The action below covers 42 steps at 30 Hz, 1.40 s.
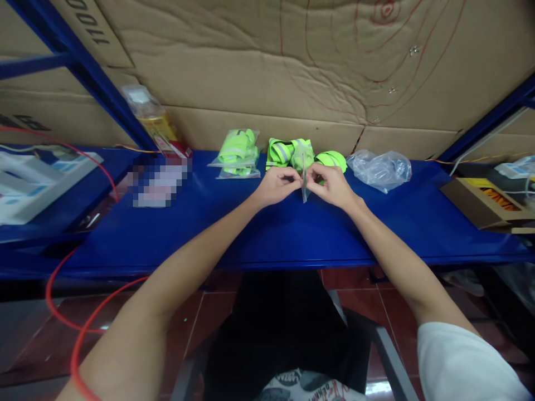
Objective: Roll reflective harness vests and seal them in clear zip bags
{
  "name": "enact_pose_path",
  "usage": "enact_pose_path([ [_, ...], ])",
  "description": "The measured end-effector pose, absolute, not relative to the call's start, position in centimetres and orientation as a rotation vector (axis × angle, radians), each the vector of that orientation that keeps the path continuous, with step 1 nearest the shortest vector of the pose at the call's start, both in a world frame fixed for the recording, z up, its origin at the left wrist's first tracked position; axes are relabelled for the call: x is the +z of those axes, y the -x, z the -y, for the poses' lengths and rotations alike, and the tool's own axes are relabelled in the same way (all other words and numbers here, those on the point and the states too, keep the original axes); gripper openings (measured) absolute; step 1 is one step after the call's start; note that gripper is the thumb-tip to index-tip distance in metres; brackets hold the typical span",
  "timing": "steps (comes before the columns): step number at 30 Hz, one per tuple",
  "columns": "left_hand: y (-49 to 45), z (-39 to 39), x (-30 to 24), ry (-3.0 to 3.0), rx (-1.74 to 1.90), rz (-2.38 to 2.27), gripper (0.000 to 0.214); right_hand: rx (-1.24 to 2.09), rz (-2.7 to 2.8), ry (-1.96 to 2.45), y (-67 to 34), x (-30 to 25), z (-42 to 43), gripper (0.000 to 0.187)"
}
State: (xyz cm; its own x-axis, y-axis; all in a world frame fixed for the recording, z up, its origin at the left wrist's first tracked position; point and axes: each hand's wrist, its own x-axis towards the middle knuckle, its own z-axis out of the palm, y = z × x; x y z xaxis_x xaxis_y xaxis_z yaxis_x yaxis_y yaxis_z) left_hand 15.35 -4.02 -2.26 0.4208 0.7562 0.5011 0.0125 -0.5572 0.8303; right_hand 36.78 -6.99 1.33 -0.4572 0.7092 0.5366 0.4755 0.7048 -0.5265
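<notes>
My left hand (276, 185) and my right hand (332, 185) meet above the blue table (267, 234), both pinching a small clear plastic bag (305, 186) held upright between them. Just behind the hands lie neon green reflective bands (288, 151), loose, and one more green band (332, 159) to the right. A filled clear bag with green bands (238, 153) lies to the left of them.
A pile of empty clear bags (380, 169) lies at the right. An open cardboard box (485, 203) with orange items stands far right. A plastic bottle (152, 120) leans at the back left. Red cable (79, 328) loops below the table edge.
</notes>
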Motion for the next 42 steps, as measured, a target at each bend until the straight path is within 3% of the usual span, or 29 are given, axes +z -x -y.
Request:
enact_pose_path([
  [9, -13.7, 3.0, -1.5, -1.795, 1.273, -0.698, 0.012, 0.223, 2.053, 0.972, -39.4, 2.5, 6.1, 0.008],
  [12, -12.6, 2.8, -1.3, -2.018, 1.381, -0.878, 0.008, 0.198, 1.964, 1.065, -40.6, 2.3, 5.5, 0.006],
  [16, -13.6, 4.1, -1.8, -2.276, 1.566, -0.949, 0.022, 0.235, 2.017, 1.002, -39.5, 1.1, 5.5, 0.009],
  [19, -14.8, 5.3, -1.9, -2.255, 1.599, -0.941, 0.014, 0.242, 1.936, 1.002, -38.4, 0.3, 5.6, 0.009],
  [24, -14.2, 5.4, -1.4, -2.444, 1.423, -0.912, 0.026, 0.253, 1.875, 0.971, -38.3, 0.0, 5.4, 0.011],
  [31, -14.5, 5.0, -2.4, -2.670, 0.972, -1.311, 0.070, 0.207, 2.048, 0.844, -36.7, -0.4, 6.1, 0.021],
  [35, -14.8, 4.5, -2.7, -2.702, 0.779, -1.489, 0.051, 0.215, 2.014, 0.846, -36.5, -0.5, 6.0, 0.030],
  [38, -14.4, 3.5, -2.8, -2.607, 1.083, -1.335, 0.032, 0.090, 1.906, 0.859, -37.9, -0.6, 4.9, 0.030],
  [42, -13.8, 2.4, -2.5, -2.153, 1.689, -1.013, 0.024, -0.051, 1.766, 0.922, -40.3, -1.4, 2.5, 0.039],
])
